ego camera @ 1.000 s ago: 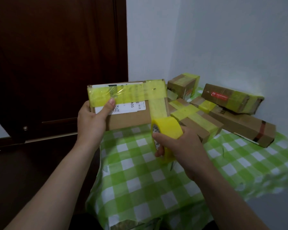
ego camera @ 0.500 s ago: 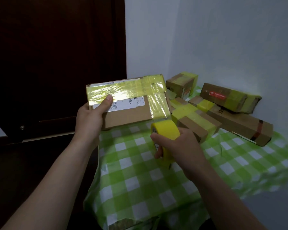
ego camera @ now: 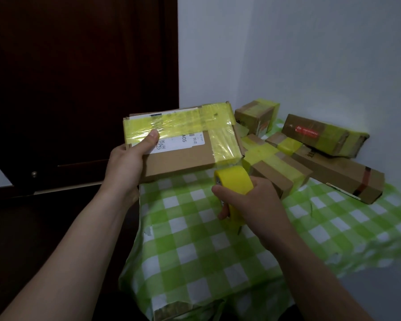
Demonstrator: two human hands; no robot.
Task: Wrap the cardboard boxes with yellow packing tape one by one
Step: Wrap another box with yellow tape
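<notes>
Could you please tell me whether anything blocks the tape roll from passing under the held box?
Nothing visible does: the right hand holds the tape roll at the held box's near right corner, over the tablecloth. The box's underside is hidden.

Pose of the left hand (ego camera: 125,165): it grips the near-left corner of the cardboard box (ego camera: 185,158); thumb (ego camera: 152,138) laid flat across the upper face, remaining fingers hidden beneath; left forearm (ego camera: 72,249) bare, rising from the lower left toward this grip. Pose of the right hand (ego camera: 255,202): curled round the tape roll (ego camera: 233,180), back of the hand uppermost; one digit lies across the roll's outer band, another fingertip (ego camera: 223,213) shows at the roll's side just below; right forearm (ego camera: 315,274) bare, reaching in from the lower right; the two hands are apart, not touching.
</notes>
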